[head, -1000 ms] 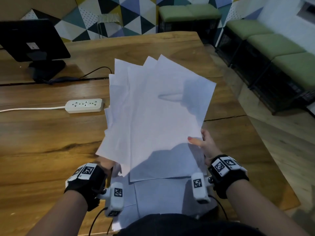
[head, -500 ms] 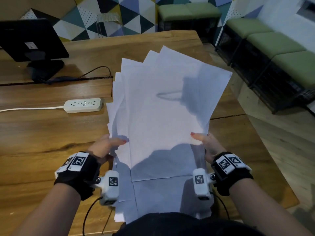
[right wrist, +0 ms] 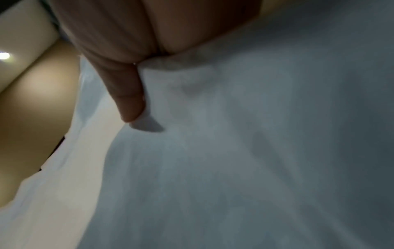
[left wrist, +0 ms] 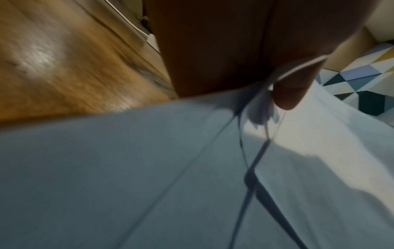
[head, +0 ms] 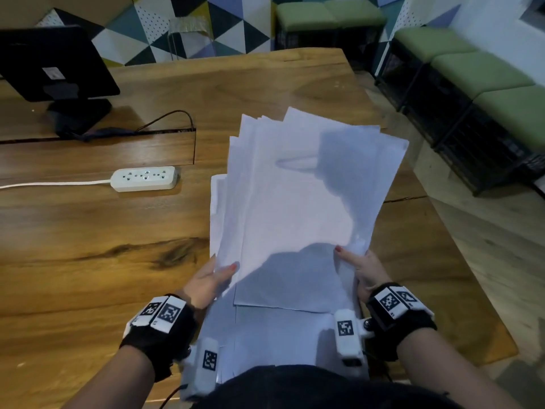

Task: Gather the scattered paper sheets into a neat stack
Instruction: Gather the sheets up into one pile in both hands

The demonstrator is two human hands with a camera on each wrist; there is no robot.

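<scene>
A fanned bundle of white paper sheets point(head: 300, 208) is held up over the wooden table point(head: 97, 231), its far corners uneven. My left hand point(head: 211, 278) grips the bundle's lower left edge, thumb on top. My right hand point(head: 361, 268) pinches the lower right edge, thumb on top. More white sheets point(head: 274, 338) lie flat on the table beneath, near the front edge. The left wrist view shows my thumb point(left wrist: 287, 94) on the paper point(left wrist: 192, 176). In the right wrist view my thumb point(right wrist: 130, 99) presses on the paper point(right wrist: 234, 151).
A white power strip point(head: 144, 178) with its cord lies left of the papers. A black monitor point(head: 50, 63) stands at the far left. Green-cushioned benches point(head: 486, 84) line the right wall beyond the table's right edge.
My left hand came up from the table and took the bundle's left edge. The fanned sheets have drawn closer together and the bundle has shifted right.
</scene>
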